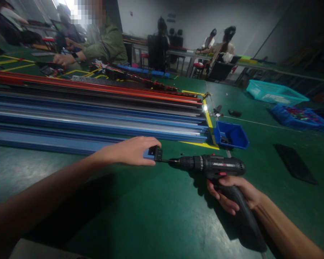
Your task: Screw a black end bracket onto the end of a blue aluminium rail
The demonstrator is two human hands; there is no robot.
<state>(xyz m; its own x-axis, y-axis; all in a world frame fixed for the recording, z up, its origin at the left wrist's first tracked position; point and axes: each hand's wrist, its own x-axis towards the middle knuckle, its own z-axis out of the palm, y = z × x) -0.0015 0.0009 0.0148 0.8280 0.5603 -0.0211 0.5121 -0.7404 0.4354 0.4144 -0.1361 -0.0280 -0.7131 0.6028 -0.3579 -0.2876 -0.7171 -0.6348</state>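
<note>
Farthest left of the drill, an orange rail (110, 86) lies beyond some blue rails on the green table (164, 216). The nearest blue rail (56, 143) runs from the left edge toward the drill's tip. The left hand (136, 150) is at this rail's end, left of the drill, with its thumb and fingers pinching the end. A black end cap (158, 154) sits on the rail, just at the fingertips. The drill bit (166, 160) points left, its tip right at the cap. The right hand (247, 189) is wrapped around the handle of the black drill (218, 165). A small blue bin (236, 135) sits just behind the drill. A flat black pad (295, 163) lies to the drill's right.
</note>
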